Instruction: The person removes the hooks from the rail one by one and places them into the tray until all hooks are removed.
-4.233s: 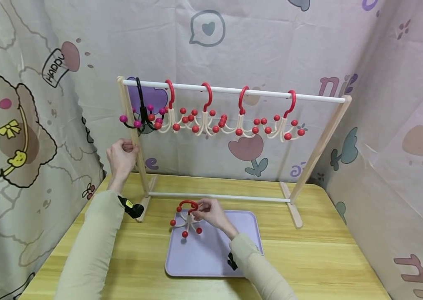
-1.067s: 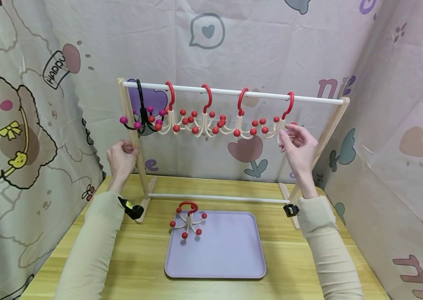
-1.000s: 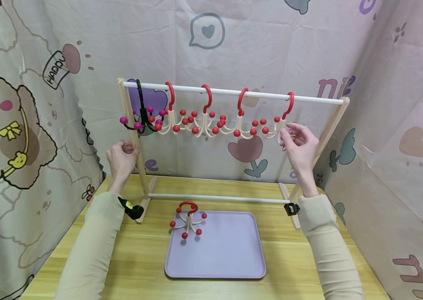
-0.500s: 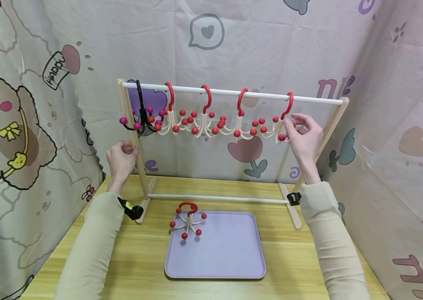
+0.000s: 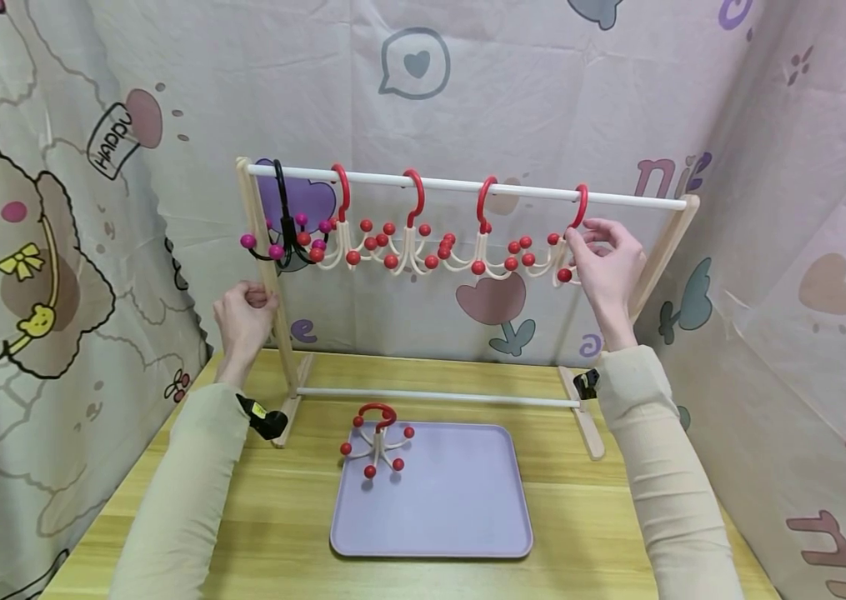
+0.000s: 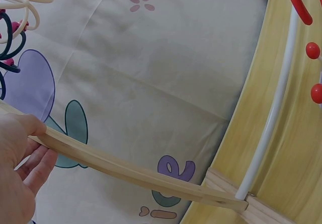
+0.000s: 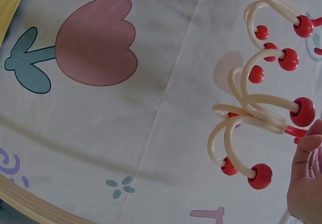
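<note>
My right hand [image 5: 603, 262] pinches the rightmost hanger [image 5: 568, 242] just under its red hook, which sits on the rail [image 5: 618, 197] at 1 o'clock. My left hand [image 5: 242, 315] grips the rack post [image 5: 272, 283] at 10 o'clock. One loose hanger [image 5: 376, 437] lies on the tray [image 5: 453, 508] at 6 o'clock, its hook over the far-left rim; four more hang between my hands.
</note>
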A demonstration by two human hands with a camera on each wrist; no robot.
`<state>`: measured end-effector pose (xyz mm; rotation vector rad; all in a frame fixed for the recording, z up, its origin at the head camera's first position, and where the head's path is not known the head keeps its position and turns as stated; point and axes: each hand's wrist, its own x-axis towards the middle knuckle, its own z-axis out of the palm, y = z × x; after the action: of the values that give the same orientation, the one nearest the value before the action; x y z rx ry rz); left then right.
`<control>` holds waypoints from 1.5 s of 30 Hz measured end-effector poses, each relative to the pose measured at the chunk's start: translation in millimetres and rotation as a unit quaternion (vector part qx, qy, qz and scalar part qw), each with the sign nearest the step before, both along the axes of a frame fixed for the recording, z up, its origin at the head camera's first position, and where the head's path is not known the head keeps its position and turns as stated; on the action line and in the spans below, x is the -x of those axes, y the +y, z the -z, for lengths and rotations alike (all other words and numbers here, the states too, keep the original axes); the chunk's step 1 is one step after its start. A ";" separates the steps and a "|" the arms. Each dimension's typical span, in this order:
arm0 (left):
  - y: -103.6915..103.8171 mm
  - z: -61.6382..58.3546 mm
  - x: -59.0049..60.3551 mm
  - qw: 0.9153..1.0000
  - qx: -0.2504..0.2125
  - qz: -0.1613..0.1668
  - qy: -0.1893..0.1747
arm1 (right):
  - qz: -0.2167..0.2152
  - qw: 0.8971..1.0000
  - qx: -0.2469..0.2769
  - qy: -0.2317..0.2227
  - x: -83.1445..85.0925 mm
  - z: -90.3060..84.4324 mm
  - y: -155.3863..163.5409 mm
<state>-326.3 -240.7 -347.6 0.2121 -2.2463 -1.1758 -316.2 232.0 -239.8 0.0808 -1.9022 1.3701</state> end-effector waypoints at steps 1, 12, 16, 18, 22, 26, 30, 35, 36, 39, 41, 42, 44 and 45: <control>-0.2 0.2 0.1 1.000 0.000 0.000 0.001 | 0.003 1.000 -0.005 -0.002 0.6 -0.4 -0.3; -0.9 1.8 -0.2 1.000 0.005 0.000 0.004 | 0.016 0.999 -0.018 -0.033 6.4 0.1 -0.3; -1.3 1.6 -0.4 1.000 0.003 0.000 0.004 | 0.017 0.999 -0.021 -0.035 8.0 0.2 -0.7; -1.2 1.5 -0.6 1.000 0.002 0.000 0.004 | 0.013 0.999 -0.021 -0.033 9.1 0.2 -0.7; -1.0 1.5 -0.3 1.000 0.002 0.001 0.001 | 0.011 0.999 -0.022 -0.032 10.7 -0.1 -0.5; -0.8 1.4 0.6 1.000 0.003 0.000 0.002 | 0.012 0.999 -0.024 -0.034 12.1 -1.4 -0.5; -0.9 1.0 0.8 1.000 0.004 -0.001 0.004 | 0.016 0.999 -0.026 -0.034 12.9 -2.8 -0.5; -0.8 1.1 0.8 1.000 0.004 0.000 0.006 | 0.021 0.999 -0.026 -0.033 12.1 -4.1 -0.6; -0.8 1.2 0.7 1.000 0.004 0.000 0.005 | 0.022 0.999 -0.027 -0.034 11.7 -4.3 -0.6; -0.6 1.5 0.4 1.000 0.004 0.000 0.002 | 0.028 0.999 -0.029 -0.034 10.8 -5.0 -0.6; -0.7 1.5 0.5 1.000 0.002 0.001 0.000 | 0.031 0.998 -0.032 -0.034 10.4 -5.9 -0.7; -0.7 1.3 0.3 1.000 0.001 0.001 -0.001 | 0.033 0.998 -0.034 -0.034 10.2 -6.4 -0.7; -0.8 1.0 0.4 1.000 0.000 0.002 -0.001 | 0.036 0.998 -0.034 -0.038 9.9 -7.2 -0.7; -0.8 0.9 0.4 1.000 -0.001 0.002 0.000 | 0.037 0.998 -0.033 -0.040 9.7 -7.6 -0.7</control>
<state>-326.8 -241.5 -348.4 0.2086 -2.2474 -1.1796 -325.8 231.3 -232.2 -0.0121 -1.9974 1.2784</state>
